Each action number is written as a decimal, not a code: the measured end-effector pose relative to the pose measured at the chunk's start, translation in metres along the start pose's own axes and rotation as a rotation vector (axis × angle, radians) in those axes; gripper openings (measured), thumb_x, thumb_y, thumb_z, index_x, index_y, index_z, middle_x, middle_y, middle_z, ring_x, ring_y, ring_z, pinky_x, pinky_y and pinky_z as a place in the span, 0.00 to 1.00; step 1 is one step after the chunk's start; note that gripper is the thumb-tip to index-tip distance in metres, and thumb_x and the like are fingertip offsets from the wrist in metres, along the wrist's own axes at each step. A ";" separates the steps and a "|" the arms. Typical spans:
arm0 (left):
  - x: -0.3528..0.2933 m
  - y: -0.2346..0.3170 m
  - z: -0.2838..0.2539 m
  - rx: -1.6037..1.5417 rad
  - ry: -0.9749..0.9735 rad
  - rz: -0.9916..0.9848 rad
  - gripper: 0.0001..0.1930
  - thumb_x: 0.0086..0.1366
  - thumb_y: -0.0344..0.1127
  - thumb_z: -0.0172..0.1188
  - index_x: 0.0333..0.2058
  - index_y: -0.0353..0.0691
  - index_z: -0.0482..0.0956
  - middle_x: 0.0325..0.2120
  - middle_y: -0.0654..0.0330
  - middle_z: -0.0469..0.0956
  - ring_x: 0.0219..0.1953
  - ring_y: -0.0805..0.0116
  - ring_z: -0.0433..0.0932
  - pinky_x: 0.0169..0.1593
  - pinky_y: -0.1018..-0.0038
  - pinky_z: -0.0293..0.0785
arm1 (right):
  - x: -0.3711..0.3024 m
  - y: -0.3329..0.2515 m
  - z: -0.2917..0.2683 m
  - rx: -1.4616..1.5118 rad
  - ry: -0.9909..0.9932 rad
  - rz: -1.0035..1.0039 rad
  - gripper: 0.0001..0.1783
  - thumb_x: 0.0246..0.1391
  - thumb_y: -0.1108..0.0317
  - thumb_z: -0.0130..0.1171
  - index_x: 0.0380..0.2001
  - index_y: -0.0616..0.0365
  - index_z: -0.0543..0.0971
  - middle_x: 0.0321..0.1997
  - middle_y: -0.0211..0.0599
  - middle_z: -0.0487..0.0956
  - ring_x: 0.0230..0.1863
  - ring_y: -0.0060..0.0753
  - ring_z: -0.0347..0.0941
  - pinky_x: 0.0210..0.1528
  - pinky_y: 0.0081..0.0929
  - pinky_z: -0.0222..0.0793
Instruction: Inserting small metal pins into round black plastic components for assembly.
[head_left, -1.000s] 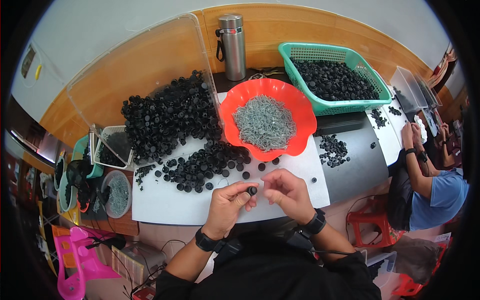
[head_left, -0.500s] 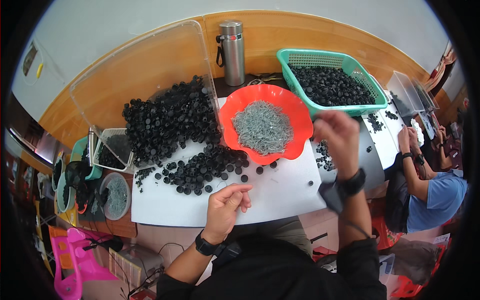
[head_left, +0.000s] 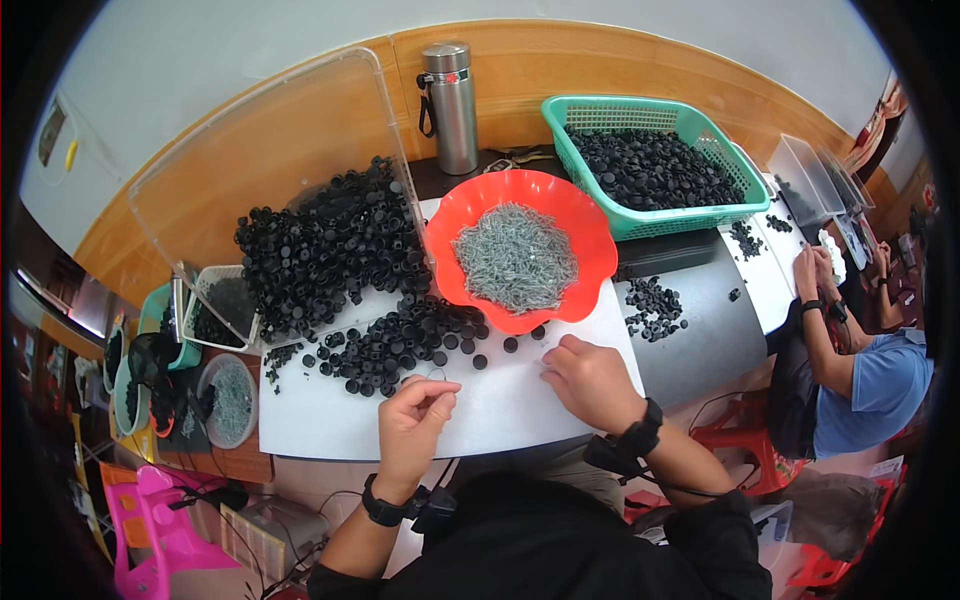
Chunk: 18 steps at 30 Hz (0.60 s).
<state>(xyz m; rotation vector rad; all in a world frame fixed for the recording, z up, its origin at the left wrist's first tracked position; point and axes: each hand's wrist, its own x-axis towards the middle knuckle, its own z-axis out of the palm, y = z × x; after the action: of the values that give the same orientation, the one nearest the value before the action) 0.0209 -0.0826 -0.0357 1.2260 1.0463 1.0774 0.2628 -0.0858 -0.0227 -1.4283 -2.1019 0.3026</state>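
Observation:
My left hand [head_left: 412,425] is closed in a pinch above the front of the white work surface [head_left: 500,425]; whatever its fingertips hold is too small to name. Beyond it lies a loose spread of round black plastic caps [head_left: 385,345], spilling from a larger heap of black parts [head_left: 330,250]. My right hand [head_left: 597,385] has its fingers curled together low over the white surface, just in front of the red scalloped bowl [head_left: 608,245]. Anything in that grip is hidden. Small silver screws [head_left: 515,257] fill the bowl.
A tipped clear plastic bin [head_left: 385,90] stands behind the heap. At the back are a steel flask [head_left: 455,120] and a green basket [head_left: 655,225] of black parts. More small black parts [head_left: 655,310] lie on a grey mat. Another person [head_left: 865,380] works at the far right.
My right hand has come down and left from beside the green basket to the white surface before the bowl. My left hand has shifted slightly left and its fingers have drawn into a pinch.

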 end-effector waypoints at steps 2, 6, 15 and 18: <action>0.003 -0.003 0.004 0.140 -0.005 0.091 0.06 0.58 0.23 0.57 0.35 0.32 0.79 0.27 0.65 0.70 0.27 0.82 0.68 0.29 0.85 0.63 | 0.004 -0.002 0.009 -0.184 -0.049 0.014 0.06 0.44 0.71 0.58 0.23 0.60 0.72 0.25 0.41 0.73 0.27 0.42 0.74 0.26 0.37 0.70; 0.005 -0.002 0.008 0.188 -0.003 0.155 0.05 0.58 0.23 0.58 0.34 0.32 0.79 0.27 0.65 0.70 0.27 0.82 0.68 0.29 0.86 0.64 | 0.006 0.001 0.019 -0.239 -0.030 -0.005 0.06 0.43 0.70 0.59 0.22 0.59 0.72 0.24 0.38 0.72 0.26 0.42 0.73 0.25 0.36 0.69; -0.001 0.001 -0.029 0.290 0.223 0.226 0.04 0.59 0.23 0.57 0.33 0.31 0.79 0.26 0.66 0.70 0.25 0.82 0.68 0.27 0.86 0.64 | -0.011 -0.027 -0.003 0.457 0.024 0.082 0.06 0.47 0.79 0.56 0.31 0.63 0.72 0.28 0.42 0.72 0.27 0.44 0.72 0.29 0.33 0.68; 0.008 0.003 -0.037 0.327 0.330 0.255 0.04 0.57 0.23 0.58 0.32 0.32 0.79 0.26 0.64 0.70 0.23 0.81 0.68 0.26 0.84 0.64 | -0.009 -0.030 0.005 0.451 0.084 0.045 0.09 0.47 0.80 0.56 0.35 0.65 0.74 0.28 0.42 0.72 0.26 0.41 0.72 0.29 0.29 0.67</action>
<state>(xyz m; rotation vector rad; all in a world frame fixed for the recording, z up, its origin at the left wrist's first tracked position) -0.0145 -0.0683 -0.0349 1.5054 1.3851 1.3762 0.2387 -0.1056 -0.0155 -1.1945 -1.7895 0.6743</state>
